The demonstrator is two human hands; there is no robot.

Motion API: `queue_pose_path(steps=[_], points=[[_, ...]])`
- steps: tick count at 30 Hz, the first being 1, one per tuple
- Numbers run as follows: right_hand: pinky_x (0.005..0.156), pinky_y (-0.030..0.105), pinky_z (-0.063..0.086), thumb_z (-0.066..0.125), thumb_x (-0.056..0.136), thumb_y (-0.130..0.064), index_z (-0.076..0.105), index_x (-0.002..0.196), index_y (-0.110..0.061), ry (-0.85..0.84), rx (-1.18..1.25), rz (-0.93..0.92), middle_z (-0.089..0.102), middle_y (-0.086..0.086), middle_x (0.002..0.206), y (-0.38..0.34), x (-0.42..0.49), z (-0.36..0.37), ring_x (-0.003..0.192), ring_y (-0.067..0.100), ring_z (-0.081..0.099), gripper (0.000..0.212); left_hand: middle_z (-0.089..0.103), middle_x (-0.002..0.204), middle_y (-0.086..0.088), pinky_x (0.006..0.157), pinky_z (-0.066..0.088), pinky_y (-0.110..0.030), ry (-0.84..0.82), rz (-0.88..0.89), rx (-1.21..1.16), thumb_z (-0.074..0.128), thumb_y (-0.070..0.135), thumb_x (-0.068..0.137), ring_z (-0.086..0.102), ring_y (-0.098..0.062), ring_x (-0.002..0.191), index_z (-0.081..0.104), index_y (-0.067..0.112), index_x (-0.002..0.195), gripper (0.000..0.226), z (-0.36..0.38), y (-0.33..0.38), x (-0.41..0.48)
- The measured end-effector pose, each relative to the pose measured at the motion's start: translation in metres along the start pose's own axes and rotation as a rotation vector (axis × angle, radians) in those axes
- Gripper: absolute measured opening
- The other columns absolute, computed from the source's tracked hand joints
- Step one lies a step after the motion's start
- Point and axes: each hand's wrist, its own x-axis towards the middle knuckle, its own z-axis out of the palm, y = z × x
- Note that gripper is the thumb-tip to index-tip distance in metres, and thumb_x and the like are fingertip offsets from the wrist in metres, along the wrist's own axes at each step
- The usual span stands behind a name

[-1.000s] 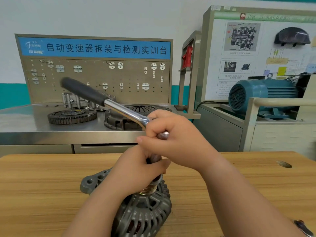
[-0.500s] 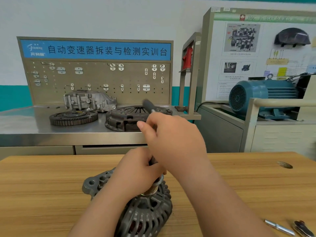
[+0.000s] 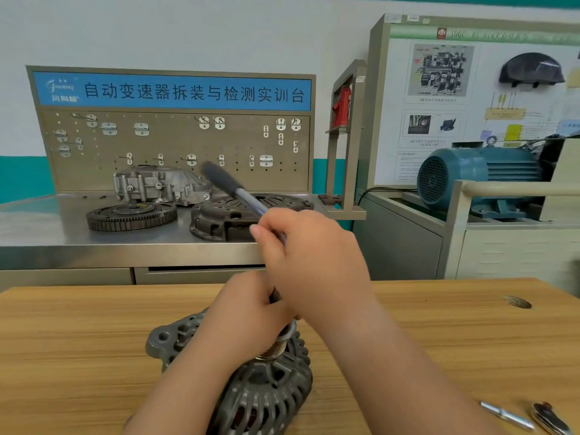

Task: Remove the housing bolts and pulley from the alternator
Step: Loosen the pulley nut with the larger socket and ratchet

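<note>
Steel ratchet point(image 3: 233, 186) blurred, left hand point(image 3: 248, 315) half-hiding pulley point(image 3: 276, 350)

- Open wooden table point(image 3: 78, 340) left of the alternator point(image 3: 266, 394).
- Above it: left hand point(image 3: 248, 315) gripping the pulley point(image 3: 276, 350), right hand point(image 3: 310, 255) holding the slanting ratchet point(image 3: 226, 180).
- Loose tools point(image 3: 508, 416) clutter the near right corner.

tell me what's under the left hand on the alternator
The ribbed pulley shows just below the left hand, atop the alternator housing. The hand covers the pulley's top and whatever the ratchet engages there, so that part cannot be seen.
</note>
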Motion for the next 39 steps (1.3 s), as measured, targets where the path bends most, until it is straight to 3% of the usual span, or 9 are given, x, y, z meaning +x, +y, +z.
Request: queue_pose_path(steps=[3, 8, 11, 16, 20, 25, 29, 33, 39], points=[[0.060, 0.030, 0.036, 0.036, 0.100, -0.042, 0.057, 0.100, -0.024, 0.043, -0.125, 0.097, 0.059, 0.003, 0.088, -0.006, 0.001, 0.002, 0.080, 0.025, 0.059, 0.027, 0.035, 0.042, 0.005, 0.041, 0.026, -0.019, 0.009, 0.016, 0.044, 0.049, -0.001, 0.077, 0.029, -0.011, 0.041, 0.033, 0.017, 0.046, 0.039, 0.000, -0.002, 0.002], [0.055, 0.024, 0.029, 0.058, 0.085, -0.056, 0.049, 0.075, -0.028, -0.038, 0.034, 0.005, 0.056, -0.005, 0.077, 0.002, 0.000, -0.006, 0.075, 0.008, 0.049, 0.031, 0.041, 0.042, 0.003, 0.040, 0.025, -0.015, -0.046, 0.079, -0.037, 0.059, 0.012, 0.078, 0.034, -0.006, 0.040, 0.045, 0.011, 0.057, 0.025, 0.001, -0.008, 0.003], [0.073, 0.029, 0.042, 0.072, 0.081, -0.037, 0.054, 0.068, -0.027, -0.114, 0.301, -0.126, 0.058, -0.008, 0.077, 0.010, 0.001, -0.011, 0.082, 0.006, 0.051, 0.024, 0.053, 0.055, -0.009, 0.044, 0.033, -0.015, -0.056, 0.115, -0.080, 0.061, 0.023, 0.078, 0.044, -0.007, 0.047, 0.055, 0.002, 0.072, 0.023, 0.000, -0.009, 0.004], [0.081, 0.035, 0.047, 0.076, 0.081, -0.014, 0.062, 0.067, -0.014, -0.156, 0.579, -0.238, 0.056, -0.014, 0.071, 0.016, 0.002, -0.014, 0.079, 0.008, 0.055, 0.020, 0.062, 0.055, 0.021, 0.051, 0.040, -0.009, -0.058, 0.103, -0.079, 0.059, 0.027, 0.079, 0.060, 0.005, 0.055, 0.061, 0.019, 0.063, 0.018, -0.001, -0.004, 0.000], [0.068, 0.029, 0.044, 0.061, 0.088, -0.044, 0.055, 0.072, -0.030, 0.020, 0.177, -0.023, 0.059, -0.009, 0.078, 0.001, -0.003, -0.001, 0.080, 0.008, 0.053, 0.022, 0.050, 0.040, 0.012, 0.041, 0.032, -0.012, -0.020, 0.055, -0.034, 0.055, 0.010, 0.078, 0.045, -0.002, 0.040, 0.051, 0.023, 0.045, 0.035, 0.000, -0.006, 0.000], [0.049, 0.026, 0.027, 0.038, 0.098, -0.049, 0.047, 0.084, -0.026, 0.041, -0.154, 0.099, 0.057, 0.001, 0.084, -0.005, 0.002, 0.000, 0.074, 0.019, 0.052, 0.028, 0.042, 0.046, 0.001, 0.044, 0.023, -0.020, -0.024, 0.035, 0.062, 0.051, 0.004, 0.079, 0.032, -0.010, 0.044, 0.038, 0.015, 0.051, 0.033, 0.001, -0.007, 0.002], [0.063, 0.029, 0.037, 0.055, 0.089, -0.049, 0.049, 0.070, -0.022, 0.023, 0.077, -0.010, 0.055, -0.005, 0.073, 0.005, -0.002, -0.005, 0.078, 0.009, 0.047, 0.033, 0.050, 0.053, -0.008, 0.045, 0.030, -0.022, -0.046, 0.077, -0.009, 0.060, 0.015, 0.077, 0.038, -0.011, 0.046, 0.053, 0.001, 0.070, 0.018, 0.002, -0.009, 0.005], [0.078, 0.029, 0.044, 0.071, 0.083, -0.015, 0.051, 0.059, -0.021, -0.113, 0.463, -0.150, 0.051, -0.011, 0.070, 0.016, 0.002, -0.012, 0.078, 0.006, 0.051, 0.032, 0.061, 0.066, -0.011, 0.062, 0.049, -0.046, -0.045, 0.092, -0.058, 0.063, 0.024, 0.077, 0.059, -0.027, 0.065, 0.059, 0.003, 0.080, 0.021, -0.002, -0.004, 0.004], [0.078, 0.032, 0.046, 0.071, 0.081, -0.006, 0.057, 0.060, -0.003, -0.129, 0.608, -0.196, 0.053, -0.002, 0.066, 0.017, 0.002, -0.010, 0.074, 0.007, 0.052, 0.026, 0.064, 0.058, 0.020, 0.053, 0.040, -0.017, -0.059, 0.083, -0.045, 0.061, 0.020, 0.083, 0.060, 0.003, 0.057, 0.063, 0.023, 0.066, 0.018, -0.001, -0.005, 0.001]])
